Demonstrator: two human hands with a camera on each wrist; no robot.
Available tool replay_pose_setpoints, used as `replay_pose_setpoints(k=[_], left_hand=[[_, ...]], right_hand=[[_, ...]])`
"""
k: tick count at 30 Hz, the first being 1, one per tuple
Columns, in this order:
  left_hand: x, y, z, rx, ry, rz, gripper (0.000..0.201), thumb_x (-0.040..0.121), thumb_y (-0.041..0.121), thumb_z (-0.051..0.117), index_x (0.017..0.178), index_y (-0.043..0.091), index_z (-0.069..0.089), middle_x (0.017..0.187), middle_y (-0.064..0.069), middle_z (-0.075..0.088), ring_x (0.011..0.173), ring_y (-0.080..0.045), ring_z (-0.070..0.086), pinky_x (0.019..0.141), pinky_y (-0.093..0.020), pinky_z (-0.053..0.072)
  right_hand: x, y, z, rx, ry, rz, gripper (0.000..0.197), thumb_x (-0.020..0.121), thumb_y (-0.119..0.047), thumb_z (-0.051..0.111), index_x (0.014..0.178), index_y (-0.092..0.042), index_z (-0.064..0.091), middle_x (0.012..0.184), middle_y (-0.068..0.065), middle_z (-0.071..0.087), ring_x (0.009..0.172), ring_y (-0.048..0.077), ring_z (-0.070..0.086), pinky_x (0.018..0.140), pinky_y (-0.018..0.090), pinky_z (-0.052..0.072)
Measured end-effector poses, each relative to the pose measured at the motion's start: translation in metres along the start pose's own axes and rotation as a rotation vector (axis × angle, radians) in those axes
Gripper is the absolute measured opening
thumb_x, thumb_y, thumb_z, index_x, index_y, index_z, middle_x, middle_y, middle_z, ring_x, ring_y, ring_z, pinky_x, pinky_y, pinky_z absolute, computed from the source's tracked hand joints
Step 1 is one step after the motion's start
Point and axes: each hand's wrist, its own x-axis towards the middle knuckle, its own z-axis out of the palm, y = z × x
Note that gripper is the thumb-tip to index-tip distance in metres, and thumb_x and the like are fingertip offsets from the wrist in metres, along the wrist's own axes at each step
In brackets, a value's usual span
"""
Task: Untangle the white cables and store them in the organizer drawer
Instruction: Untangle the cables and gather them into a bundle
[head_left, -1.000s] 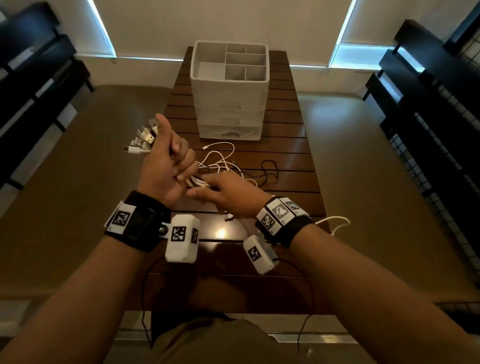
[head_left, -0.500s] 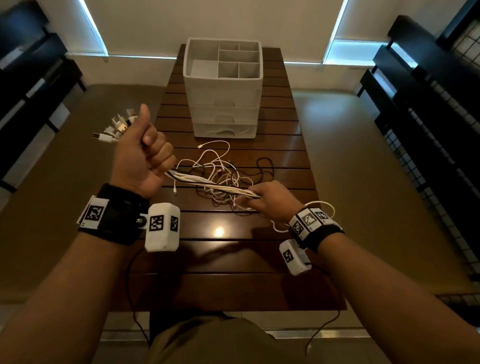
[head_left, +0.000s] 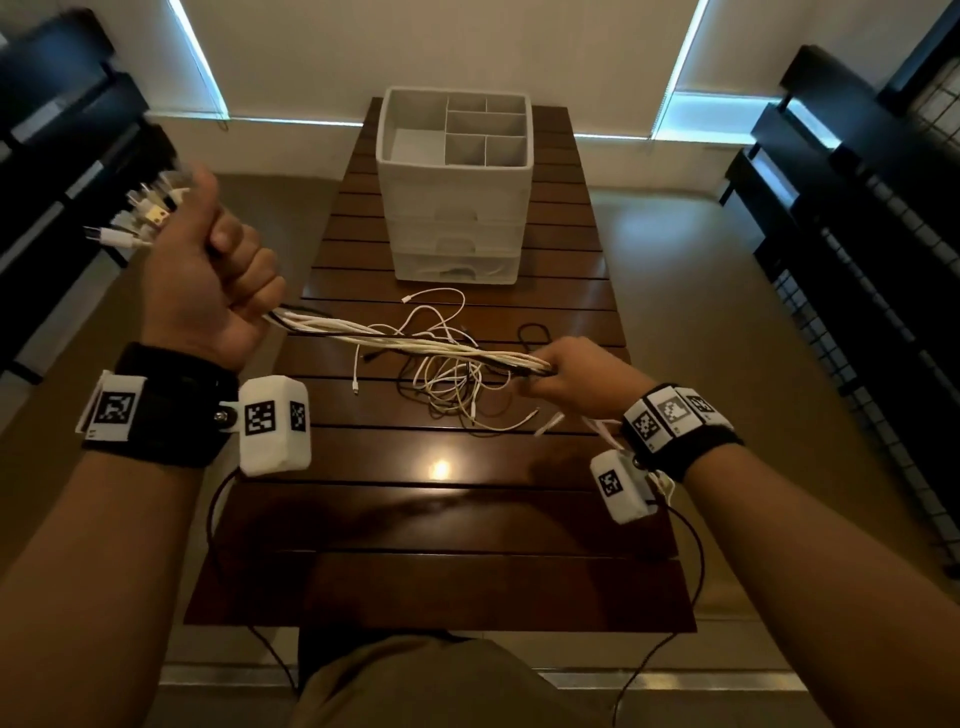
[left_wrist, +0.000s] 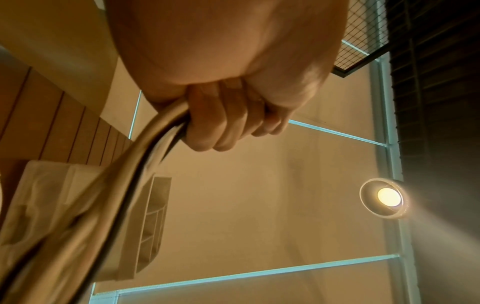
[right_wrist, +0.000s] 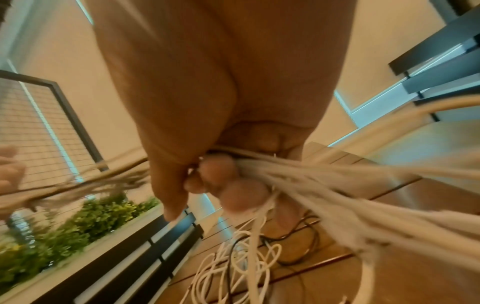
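Above the dark slatted wooden desk (head_left: 467, 519), left hand (head_left: 202, 291) and right hand (head_left: 576, 374) both grip the half-straightened bundle of thin white cables (head_left: 415, 345); tangle remains, white plastic three-drawer organizer (head_left: 456, 208) unopened.

Slatted table (head_left: 467, 519), organizer (head_left: 454, 208), tangled cables (head_left: 447, 384)

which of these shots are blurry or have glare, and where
Head view: mostly sharp, but the plug ends above the left hand are smeared, and a lamp glint sits on the table. Left wrist view: the ceiling lamp flares, and the near cable bundle is soft. Right wrist view: the cables beside the right hand's fingers streak with motion.
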Motion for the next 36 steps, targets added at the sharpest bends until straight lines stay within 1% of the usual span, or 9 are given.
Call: replay_pose_setpoints(k=[7,9,14,17,19,21,23,29,36], left_hand=[[0.008,-0.002,-0.009,0.235,0.109,-0.065,0.052,0.100,0.058,0.059,0.064,0.024,0.041,0.047,0.009,0.023,0.039,-0.008,0.016,0.034,-0.021,0.015],[0.006,-0.011,0.001,0.338,0.107,-0.085,0.049,0.097,0.057,0.064,0.067,0.022,0.049,0.046,0.010,0.028,0.038,-0.007,0.019,0.036,-0.019,0.014],[-0.016,-0.064,0.040,0.579,-0.123,-0.067,0.040,0.100,0.049,0.064,0.099,0.012,0.080,0.056,-0.003,0.032,0.042,-0.008,0.023,0.041,-0.019,0.019],[-0.025,-0.091,0.057,0.622,-0.235,-0.043,0.028,0.101,0.038,0.066,0.117,0.018,0.079,0.064,0.002,0.049,0.045,-0.003,0.037,0.043,-0.016,0.031],[-0.028,-0.104,0.064,0.739,-0.352,0.028,0.030,0.103,0.030,0.065,0.129,0.019,0.072,0.083,0.011,0.067,0.061,0.005,0.059,0.059,-0.010,0.044],[-0.028,-0.114,0.067,0.829,-0.417,0.106,0.020,0.103,0.026,0.065,0.122,0.023,0.071,0.092,0.015,0.072,0.080,0.009,0.066,0.074,-0.009,0.047],[-0.023,-0.117,0.067,0.873,-0.433,0.118,0.006,0.103,0.025,0.065,0.102,0.027,0.070,0.086,0.015,0.070,0.076,0.011,0.064,0.072,-0.008,0.043],[-0.001,-0.102,0.049,1.082,-0.611,0.059,0.026,0.095,0.059,0.067,0.086,0.034,0.069,0.077,0.010,0.071,0.072,0.002,0.064,0.067,-0.014,0.044],[0.004,-0.083,0.045,1.114,-0.597,0.129,0.023,0.101,0.033,0.066,0.079,0.038,0.066,0.068,0.019,0.067,0.064,0.002,0.061,0.063,-0.012,0.042]], right_hand=[[-0.002,-0.053,-0.050,-0.170,0.099,-0.062,0.024,0.103,-0.041,0.059,0.088,-0.027,0.070,0.068,-0.007,0.062,0.055,0.006,0.053,0.048,0.015,0.035],[0.004,-0.072,-0.065,-0.206,0.168,-0.132,0.024,0.103,-0.041,0.059,0.085,-0.027,0.067,0.071,-0.006,0.063,0.060,0.008,0.056,0.051,0.022,0.038],[0.025,-0.073,-0.035,-0.414,0.074,-0.088,0.023,0.102,-0.038,0.060,0.082,-0.027,0.062,0.075,-0.003,0.062,0.077,0.024,0.065,0.067,0.033,0.046],[0.031,-0.067,-0.013,-0.423,0.067,-0.065,0.020,0.101,-0.036,0.061,0.084,-0.024,0.061,0.076,0.001,0.058,0.080,0.030,0.065,0.067,0.034,0.043],[0.032,-0.071,-0.006,-0.403,0.075,-0.076,0.008,0.099,-0.029,0.061,0.091,-0.026,0.063,0.074,-0.001,0.057,0.077,0.027,0.062,0.067,0.034,0.043],[0.033,-0.077,-0.004,-0.355,0.103,-0.108,0.014,0.095,-0.022,0.059,0.088,-0.034,0.060,0.071,-0.006,0.058,0.073,0.024,0.059,0.066,0.032,0.044],[0.035,-0.078,-0.005,-0.362,0.134,-0.092,0.018,0.093,-0.021,0.059,0.076,-0.028,0.057,0.065,-0.006,0.054,0.068,0.024,0.056,0.059,0.030,0.039],[0.037,-0.074,0.004,-0.318,0.169,-0.145,0.022,0.089,-0.039,0.068,0.080,-0.018,0.068,0.070,0.001,0.064,0.067,0.024,0.059,0.061,0.034,0.043],[0.034,-0.070,-0.001,-0.133,0.041,-0.250,0.023,0.091,-0.039,0.075,0.103,-0.024,0.062,0.085,-0.007,0.069,0.075,0.011,0.065,0.066,0.028,0.050]])
